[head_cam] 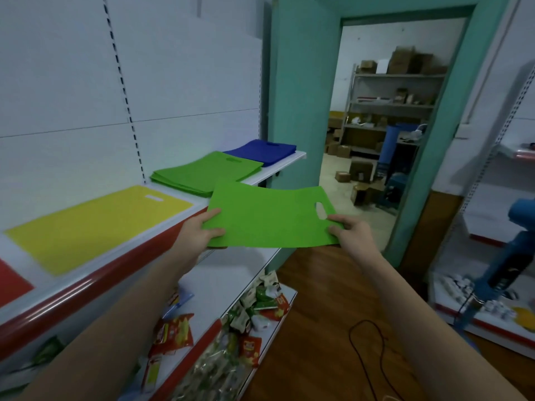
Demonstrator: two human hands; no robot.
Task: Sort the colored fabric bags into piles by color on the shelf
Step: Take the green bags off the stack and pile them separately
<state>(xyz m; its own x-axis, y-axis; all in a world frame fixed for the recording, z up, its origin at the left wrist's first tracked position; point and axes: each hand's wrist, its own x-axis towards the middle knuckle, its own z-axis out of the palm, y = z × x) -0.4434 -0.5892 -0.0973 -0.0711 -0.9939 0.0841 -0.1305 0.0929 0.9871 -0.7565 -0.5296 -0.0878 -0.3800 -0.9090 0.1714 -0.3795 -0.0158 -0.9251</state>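
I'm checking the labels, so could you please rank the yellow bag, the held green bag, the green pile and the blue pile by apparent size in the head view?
1. yellow bag, nearest the camera
2. held green bag
3. green pile
4. blue pile, farthest away

Nearness probably accounts for these differences.

No text can be read; the print on the snack packets [173,332] at the lower middle is blurred.

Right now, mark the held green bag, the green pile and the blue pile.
held green bag [269,218], head view, middle of its flat face
green pile [202,173], head view, top bag's centre
blue pile [262,150], head view, top bag below the handle slot
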